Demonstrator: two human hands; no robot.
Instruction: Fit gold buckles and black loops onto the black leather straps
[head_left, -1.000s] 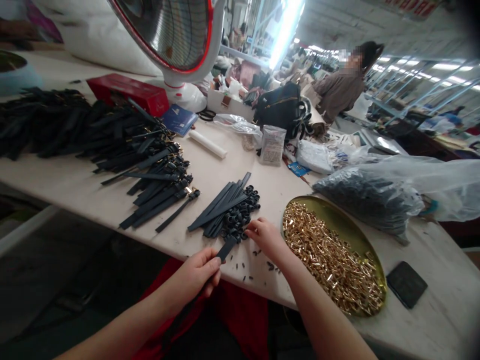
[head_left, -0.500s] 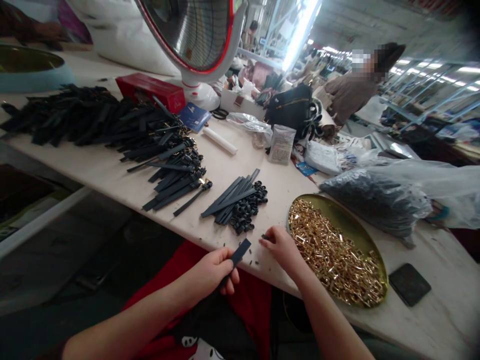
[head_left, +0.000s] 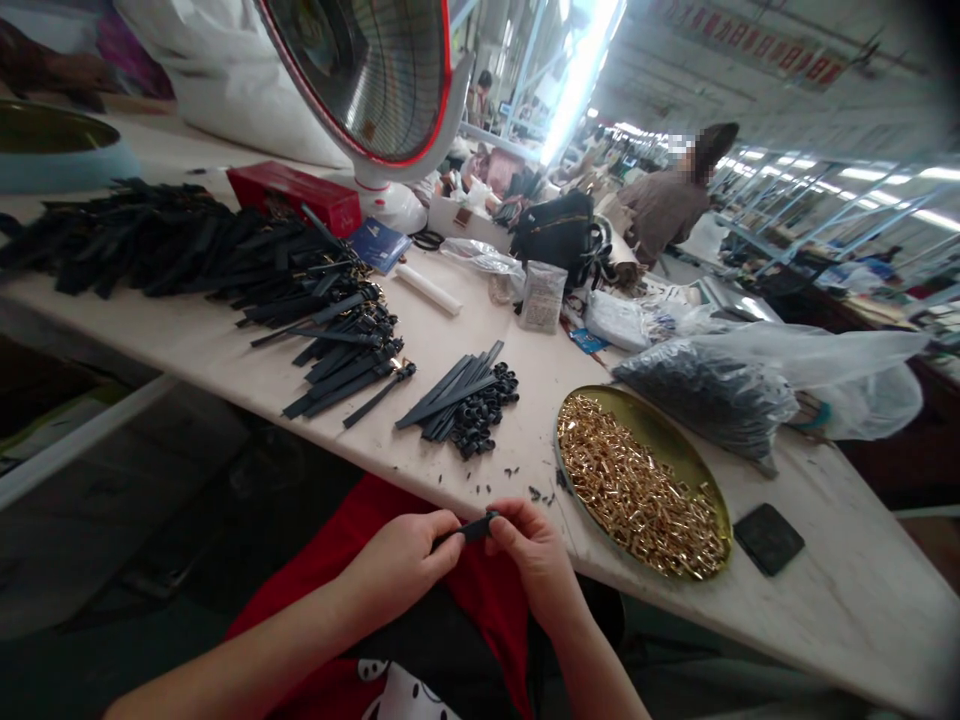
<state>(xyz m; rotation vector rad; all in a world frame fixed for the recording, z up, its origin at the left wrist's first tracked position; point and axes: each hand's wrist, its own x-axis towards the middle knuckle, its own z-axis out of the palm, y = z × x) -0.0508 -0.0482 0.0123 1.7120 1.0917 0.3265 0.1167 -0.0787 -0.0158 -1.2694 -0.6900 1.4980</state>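
Observation:
A flat black strap point(head_left: 474, 528) is pinched in my left hand point(head_left: 409, 560), just off the table's front edge. At its far end my right hand point(head_left: 531, 552) closes thumb and fingers on the same strap; any small piece between those fingertips is hidden. Small black bits point(head_left: 540, 495) lie scattered on the table beyond my hands. Past them sits a bundle of black straps point(head_left: 442, 392) beside a heap of small black loops point(head_left: 484, 412). To the right, a round tray point(head_left: 686, 440) holds many small gold metal fittings point(head_left: 637, 490).
Black straps with gold hardware point(head_left: 187, 240) cover the table's left side. A fan point(head_left: 367, 80) stands behind, near a red box point(head_left: 296, 195). On the right are a plastic bag of dark pieces point(head_left: 712, 390) and a black square pad point(head_left: 769, 538). A person point(head_left: 664, 205) is in the background.
My right hand has come from the table by the tray to the strap's end. The strap, held in my left hand, now lies between both hands. The view has shifted slightly.

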